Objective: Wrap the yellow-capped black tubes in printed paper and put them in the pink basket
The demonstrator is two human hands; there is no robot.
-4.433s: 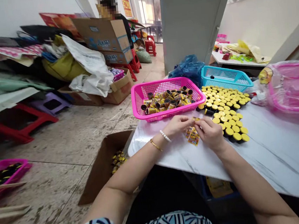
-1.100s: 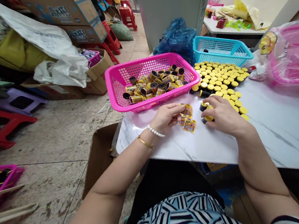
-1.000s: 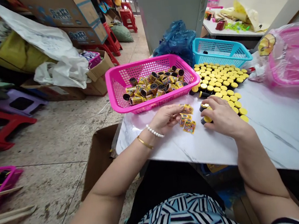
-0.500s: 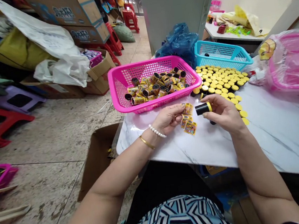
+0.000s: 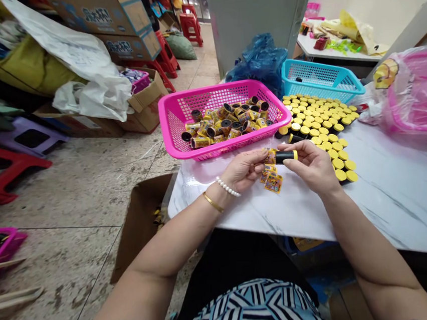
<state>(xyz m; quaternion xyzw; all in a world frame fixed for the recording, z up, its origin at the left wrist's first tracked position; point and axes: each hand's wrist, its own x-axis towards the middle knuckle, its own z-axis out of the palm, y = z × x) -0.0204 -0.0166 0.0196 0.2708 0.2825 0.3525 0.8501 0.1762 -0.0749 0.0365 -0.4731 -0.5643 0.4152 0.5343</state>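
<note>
Between the thumb and fingers of my left hand [image 5: 246, 169] is a small printed yellow sleeve label [image 5: 270, 155]. My right hand [image 5: 315, 166] pinches a black cylinder with a yellow end [image 5: 285, 156], held sideways. Its black end meets the label's opening; how far it is inside I cannot tell. More flat printed labels [image 5: 273, 183] lie on the table just below my left fingers. Beyond my hands, a pink basket [image 5: 194, 154] holds many labelled cylinders [image 5: 226, 125]. Rows of upright cylinders with yellow tops [image 5: 320, 114] stand to the right of my right hand.
A turquoise basket [image 5: 322, 76] and a crumpled blue plastic bag [image 5: 259, 62] stand behind the pink basket. On the right is a plastic-wrapped pink basket [image 5: 418, 92]. An open cardboard box [image 5: 137, 227] sits on the floor by the left edge of the marble-patterned table [image 5: 400, 182].
My right hand has moved left, bringing the black cylinder from a gap away up to the label in my left hand. The whole view has shifted slightly.
</note>
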